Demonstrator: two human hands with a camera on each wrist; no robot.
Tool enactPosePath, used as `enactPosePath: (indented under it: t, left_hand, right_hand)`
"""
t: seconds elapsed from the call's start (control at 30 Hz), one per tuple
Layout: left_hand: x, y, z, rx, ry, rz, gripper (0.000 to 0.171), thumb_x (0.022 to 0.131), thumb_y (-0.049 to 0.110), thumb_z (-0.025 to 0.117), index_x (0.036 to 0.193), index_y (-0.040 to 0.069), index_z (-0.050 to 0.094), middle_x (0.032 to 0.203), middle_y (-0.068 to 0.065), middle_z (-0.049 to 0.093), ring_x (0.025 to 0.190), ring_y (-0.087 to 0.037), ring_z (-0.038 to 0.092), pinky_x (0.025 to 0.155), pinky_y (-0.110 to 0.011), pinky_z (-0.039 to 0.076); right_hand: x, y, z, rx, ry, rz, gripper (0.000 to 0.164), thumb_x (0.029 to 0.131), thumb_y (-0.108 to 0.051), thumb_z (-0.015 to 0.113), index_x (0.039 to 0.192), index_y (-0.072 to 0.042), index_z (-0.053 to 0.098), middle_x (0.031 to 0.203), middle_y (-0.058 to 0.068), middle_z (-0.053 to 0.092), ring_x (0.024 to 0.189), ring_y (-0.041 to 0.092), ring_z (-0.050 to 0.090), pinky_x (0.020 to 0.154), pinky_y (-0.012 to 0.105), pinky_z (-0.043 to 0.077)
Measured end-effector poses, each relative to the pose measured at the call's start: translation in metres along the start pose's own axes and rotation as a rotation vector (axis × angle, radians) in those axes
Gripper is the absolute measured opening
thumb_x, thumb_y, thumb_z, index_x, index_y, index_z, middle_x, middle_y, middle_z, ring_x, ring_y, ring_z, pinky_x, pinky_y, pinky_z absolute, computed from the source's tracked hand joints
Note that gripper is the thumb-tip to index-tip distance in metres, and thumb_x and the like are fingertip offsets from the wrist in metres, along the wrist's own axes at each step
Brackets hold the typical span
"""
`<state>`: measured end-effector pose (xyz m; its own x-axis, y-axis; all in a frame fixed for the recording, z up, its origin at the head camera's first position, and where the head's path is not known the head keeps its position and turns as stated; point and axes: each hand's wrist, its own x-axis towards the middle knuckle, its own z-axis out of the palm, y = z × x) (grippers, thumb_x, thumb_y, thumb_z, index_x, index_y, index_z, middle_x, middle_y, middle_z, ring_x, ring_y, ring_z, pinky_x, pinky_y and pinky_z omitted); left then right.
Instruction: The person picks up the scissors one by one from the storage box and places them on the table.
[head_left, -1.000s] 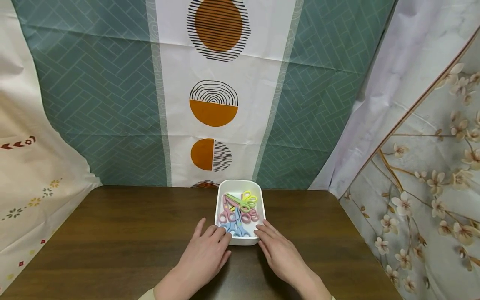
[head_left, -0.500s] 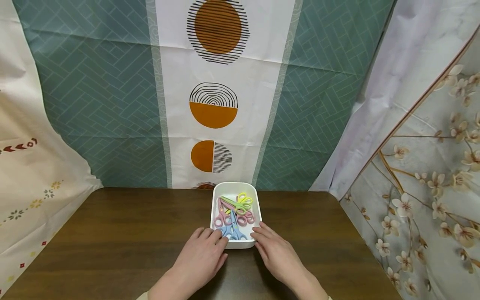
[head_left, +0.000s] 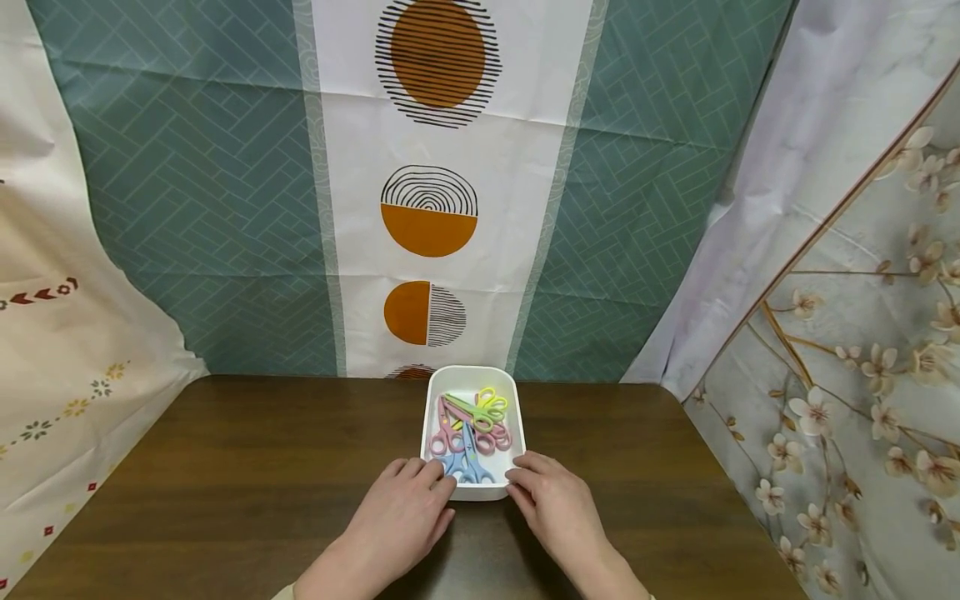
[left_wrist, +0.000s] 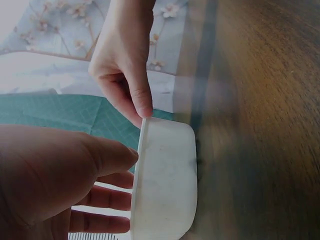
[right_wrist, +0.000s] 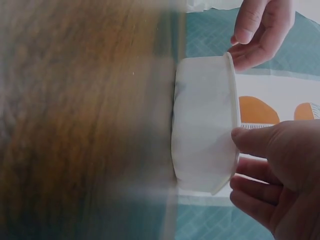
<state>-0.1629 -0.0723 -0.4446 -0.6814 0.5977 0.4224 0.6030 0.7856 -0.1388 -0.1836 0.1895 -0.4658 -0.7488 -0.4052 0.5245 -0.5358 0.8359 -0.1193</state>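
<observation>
Between both hands a white plastic tray (head_left: 480, 493) stands on the table. Inside it lie several small scissors: blue scissors (head_left: 472, 460) near the front, pink scissors (head_left: 442, 425), green scissors (head_left: 480, 414) across the pile and yellow scissors (head_left: 491, 398) at the back. My left hand (head_left: 405, 517) touches the left front rim with its fingertips, its thumb apart from the wall in the right wrist view. At the right front corner my right hand (head_left: 562, 508) pinches the rim, with its thumb (right_wrist: 250, 140) on the front and its fingers around the side.
The brown wooden table (head_left: 225, 467) extends to both sides of the tray. A patterned cloth (head_left: 427, 125) hangs close behind its back edge. A cream cloth (head_left: 75, 317) hangs at the left and a flowered cloth (head_left: 847, 375) at the right.
The tray with the scissors has shifted slightly left and toward me, mostly in the first half second. Both hands moved with it; the right fingers have drawn in closer at the corner.
</observation>
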Motion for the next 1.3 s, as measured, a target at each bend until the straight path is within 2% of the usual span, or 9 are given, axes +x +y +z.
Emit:
enactPosePath:
  t: [0.27, 0.47, 0.63, 0.8, 0.93, 1.1, 1.2, 1.3]
  left_hand:
    - [0.0, 0.001, -0.001, -0.003, -0.006, 0.0, 0.027, 0.096, 0.039, 0.085, 0.105, 0.016, 0.074, 0.099, 0.001, 0.065, 0.096, -0.024, 0.065, 0.09, -0.046, 0.058]
    - [0.003, -0.002, 0.001, -0.015, 0.012, 0.001, 0.025, 0.097, 0.04, 0.084, 0.103, 0.017, 0.075, 0.098, 0.001, 0.066, 0.094, -0.025, 0.064, 0.092, -0.047, 0.057]
    - [0.009, -0.007, 0.003, -0.017, 0.056, -0.002, 0.023, 0.096, 0.038, 0.085, 0.099, 0.017, 0.076, 0.095, 0.001, 0.069, 0.091, -0.024, 0.066, 0.092, -0.047, 0.057]
    - [0.022, -0.01, 0.005, -0.038, 0.088, -0.019, 0.022, 0.094, 0.034, 0.088, 0.099, 0.016, 0.076, 0.092, 0.001, 0.07, 0.084, -0.023, 0.069, 0.089, -0.047, 0.057]
    - [0.038, -0.012, 0.008, -0.083, 0.045, -0.019, 0.023, 0.093, 0.032, 0.089, 0.102, 0.014, 0.078, 0.09, 0.001, 0.07, 0.081, -0.023, 0.07, 0.085, -0.046, 0.058]
    - [0.056, -0.014, 0.015, -0.191, -0.093, -0.046, 0.028, 0.092, 0.03, 0.092, 0.111, 0.013, 0.082, 0.097, -0.001, 0.075, 0.087, -0.023, 0.072, 0.081, -0.044, 0.061]
    - [0.066, -0.015, 0.018, -0.249, -0.18, -0.077, 0.034, 0.091, 0.03, 0.093, 0.121, 0.015, 0.084, 0.108, -0.003, 0.08, 0.093, -0.026, 0.075, 0.082, -0.044, 0.062]
    - [0.075, -0.015, 0.021, -0.289, -0.235, -0.105, 0.036, 0.092, 0.031, 0.093, 0.124, 0.017, 0.085, 0.11, -0.003, 0.082, 0.093, -0.027, 0.076, 0.081, -0.045, 0.062]
  right_hand:
    - [0.001, 0.002, 0.0, -0.01, 0.011, -0.016, 0.016, 0.089, -0.02, 0.094, 0.103, -0.017, 0.087, 0.118, 0.001, 0.079, 0.108, 0.018, 0.077, 0.09, 0.04, 0.064]
    - [0.001, 0.003, 0.002, 0.009, 0.054, -0.031, 0.017, 0.087, -0.02, 0.096, 0.101, -0.016, 0.087, 0.117, 0.002, 0.079, 0.107, 0.018, 0.077, 0.088, 0.041, 0.065]
    - [-0.001, 0.004, 0.005, 0.028, 0.096, -0.05, 0.017, 0.085, -0.018, 0.097, 0.099, -0.016, 0.087, 0.115, 0.001, 0.079, 0.105, 0.018, 0.077, 0.085, 0.041, 0.064]
    - [-0.001, 0.005, 0.008, 0.027, 0.131, -0.079, 0.017, 0.084, -0.018, 0.098, 0.096, -0.017, 0.086, 0.112, 0.0, 0.079, 0.102, 0.018, 0.078, 0.082, 0.04, 0.064]
    - [-0.001, 0.006, 0.008, 0.026, 0.114, -0.071, 0.016, 0.085, -0.02, 0.097, 0.096, -0.017, 0.086, 0.112, 0.0, 0.079, 0.102, 0.018, 0.077, 0.083, 0.04, 0.064]
    - [-0.001, 0.005, 0.008, 0.027, 0.078, -0.05, 0.015, 0.088, -0.021, 0.095, 0.098, -0.017, 0.086, 0.114, 0.0, 0.079, 0.103, 0.018, 0.077, 0.084, 0.04, 0.064]
    - [-0.001, 0.005, 0.008, 0.026, 0.086, -0.048, 0.015, 0.087, -0.021, 0.096, 0.098, -0.017, 0.086, 0.113, 0.0, 0.079, 0.102, 0.018, 0.077, 0.083, 0.04, 0.064]
    - [-0.001, 0.006, 0.007, 0.021, 0.099, -0.05, 0.014, 0.087, -0.021, 0.096, 0.097, -0.018, 0.086, 0.113, -0.001, 0.079, 0.101, 0.017, 0.077, 0.082, 0.04, 0.064]
